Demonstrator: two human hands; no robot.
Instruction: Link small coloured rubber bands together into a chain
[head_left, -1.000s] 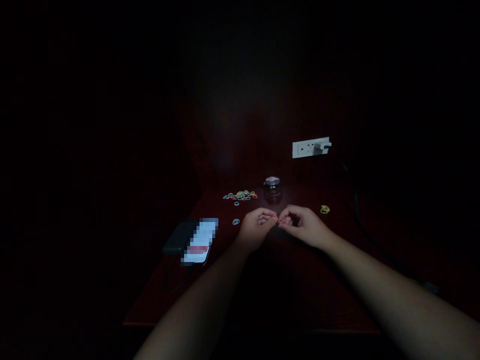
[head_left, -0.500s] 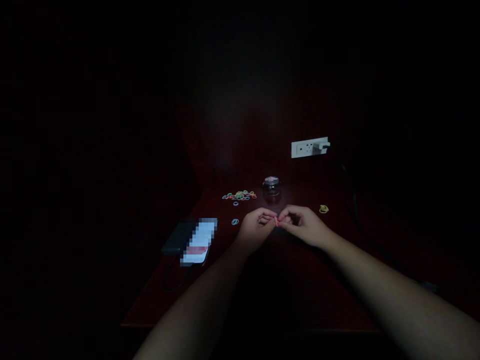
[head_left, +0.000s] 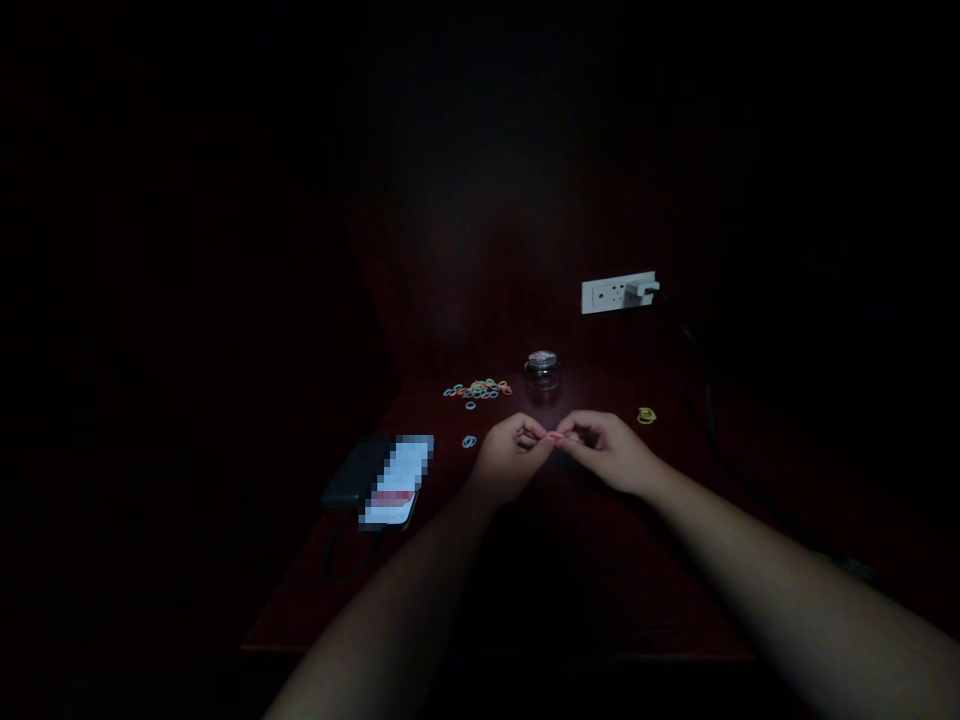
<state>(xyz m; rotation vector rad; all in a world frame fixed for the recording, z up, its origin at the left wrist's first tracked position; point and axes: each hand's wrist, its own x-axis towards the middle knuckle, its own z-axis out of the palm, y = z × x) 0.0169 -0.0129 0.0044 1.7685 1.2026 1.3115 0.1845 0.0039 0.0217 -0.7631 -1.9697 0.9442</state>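
Observation:
My left hand (head_left: 514, 455) and my right hand (head_left: 606, 450) meet over the middle of the dark red table, fingertips nearly touching. Between them both pinch a small orange-pink rubber band (head_left: 553, 435), largely covered by the fingers. Beyond my left hand lies a loose pile of coloured rubber bands (head_left: 480, 390). A single blue band (head_left: 470, 405) lies just in front of it, and overlapping blue bands (head_left: 469, 441) rest beside my left hand. Some yellow bands (head_left: 646, 415) sit together to the right of my right hand.
A clear lidded jar (head_left: 542, 372) stands behind my hands. At the left are a phone (head_left: 397, 480) with a lit, blurred screen and a dark flat box (head_left: 356, 472) with a cable. A wall socket (head_left: 619, 292) holds a plug, whose black cable (head_left: 709, 400) runs down the right side.
The orange-pink band has turned from roughly upright to lying sideways between my fingertips. Both hands keep nearly the same place.

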